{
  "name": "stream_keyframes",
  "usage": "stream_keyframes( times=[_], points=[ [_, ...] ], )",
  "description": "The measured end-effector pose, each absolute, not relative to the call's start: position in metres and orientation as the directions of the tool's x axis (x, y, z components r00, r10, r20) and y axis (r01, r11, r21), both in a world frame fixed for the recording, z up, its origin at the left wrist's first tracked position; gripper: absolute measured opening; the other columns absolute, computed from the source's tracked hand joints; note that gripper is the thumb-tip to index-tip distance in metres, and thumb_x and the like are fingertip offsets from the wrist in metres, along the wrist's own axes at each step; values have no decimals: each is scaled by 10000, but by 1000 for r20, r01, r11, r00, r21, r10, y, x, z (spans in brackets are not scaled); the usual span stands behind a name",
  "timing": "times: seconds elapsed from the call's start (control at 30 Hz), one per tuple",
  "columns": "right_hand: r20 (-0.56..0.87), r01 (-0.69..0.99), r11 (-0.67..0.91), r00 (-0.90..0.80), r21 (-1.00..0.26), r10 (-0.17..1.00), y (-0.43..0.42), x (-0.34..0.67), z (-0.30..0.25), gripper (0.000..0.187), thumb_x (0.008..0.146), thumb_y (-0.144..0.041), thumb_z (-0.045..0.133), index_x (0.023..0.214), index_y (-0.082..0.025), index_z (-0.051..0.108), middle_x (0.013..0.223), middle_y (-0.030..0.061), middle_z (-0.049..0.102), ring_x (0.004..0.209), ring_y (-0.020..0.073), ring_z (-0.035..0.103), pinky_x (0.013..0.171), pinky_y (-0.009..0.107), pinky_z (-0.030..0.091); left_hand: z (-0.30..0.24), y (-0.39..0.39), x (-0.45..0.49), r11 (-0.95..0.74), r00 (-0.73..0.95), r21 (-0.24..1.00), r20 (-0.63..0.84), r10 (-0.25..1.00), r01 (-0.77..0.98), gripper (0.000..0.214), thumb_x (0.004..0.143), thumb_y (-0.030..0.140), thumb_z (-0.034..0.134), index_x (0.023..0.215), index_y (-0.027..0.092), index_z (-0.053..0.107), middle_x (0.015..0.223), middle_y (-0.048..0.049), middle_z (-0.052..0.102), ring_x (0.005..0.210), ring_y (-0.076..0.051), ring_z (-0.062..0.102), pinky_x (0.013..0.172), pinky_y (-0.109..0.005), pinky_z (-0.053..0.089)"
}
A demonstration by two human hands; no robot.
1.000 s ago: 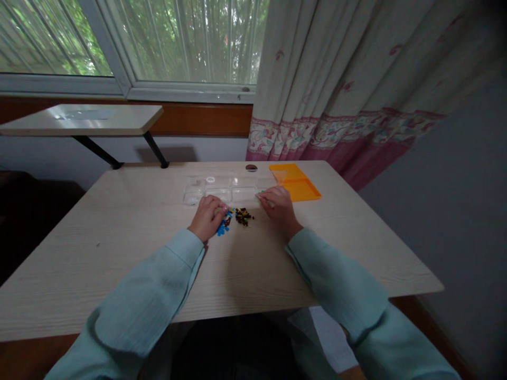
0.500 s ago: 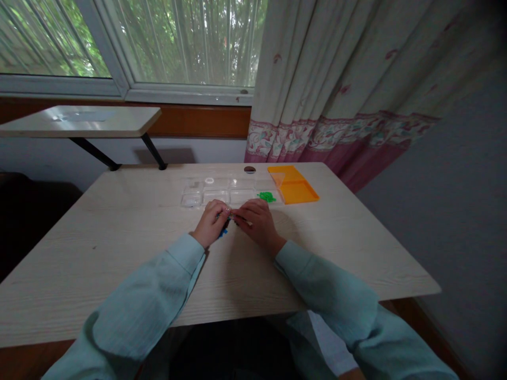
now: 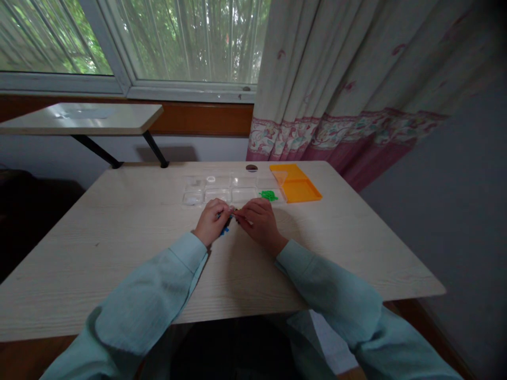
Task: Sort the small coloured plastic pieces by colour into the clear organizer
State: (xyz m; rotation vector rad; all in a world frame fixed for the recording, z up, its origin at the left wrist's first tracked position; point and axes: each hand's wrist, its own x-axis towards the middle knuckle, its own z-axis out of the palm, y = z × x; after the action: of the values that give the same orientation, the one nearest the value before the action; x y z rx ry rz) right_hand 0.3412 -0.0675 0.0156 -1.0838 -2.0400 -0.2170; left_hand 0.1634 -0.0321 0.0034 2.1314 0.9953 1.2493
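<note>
My left hand [image 3: 212, 221] is closed around a small item with blue parts [image 3: 225, 230]; they stick out below its fingers, and the rest is covered. Close on its right, my right hand [image 3: 260, 220] pinches at the same spot, fingertips nearly meeting the left ones. What the right fingers hold is too small and hidden to name. Just beyond both hands lies a clear plastic compartment tray [image 3: 244, 196]. Small bright green pieces [image 3: 268, 195] are heaped in its near right compartment.
An orange tray [image 3: 298, 186] lies beside the clear tray's right end. A dark round hole [image 3: 251, 168] shows near the table's [image 3: 130, 264] back edge. At the back left stands a raised shelf [image 3: 114, 119] on black legs [image 3: 156, 150]. A curtain [image 3: 317, 105] hangs behind.
The view has shifted slightly. Both hands stay together at almost the same place, with only tiny finger movement; the trays have not moved on the table.
</note>
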Motion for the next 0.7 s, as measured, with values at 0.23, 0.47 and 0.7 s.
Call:
stream_keyframes(
  times=[0.23,0.47,0.7],
  points=[
    [696,793,572,-289,-211,657,-56,358,16,177,892,-327,559,857,-242,710,807,21,687,859,178,553,868,363,342,0,-32,162,-619,314,691,534,785,373,308,939,358,448,856,203,701,837,-46,584,865,-169,553,811,-332,452],
    [682,930,247,5,-273,732,-24,427,8,273,900,-395,508,873,-222,718,874,52,687,893,219,525,834,373,326,0,-30,157,-594,295,680,516,804,430,326,940,375,442,912,204,719,859,-55,574,888,-177,554,830,-340,452],
    [580,951,123,68,-282,812,-15,448,-1,293,877,-389,511,891,-211,743,893,86,663,945,260,477,833,407,307,1,-31,156,-605,307,656,523,795,451,330,943,375,434,925,203,714,851,-55,573,888,-182,548,850,-357,442]
  ],
)
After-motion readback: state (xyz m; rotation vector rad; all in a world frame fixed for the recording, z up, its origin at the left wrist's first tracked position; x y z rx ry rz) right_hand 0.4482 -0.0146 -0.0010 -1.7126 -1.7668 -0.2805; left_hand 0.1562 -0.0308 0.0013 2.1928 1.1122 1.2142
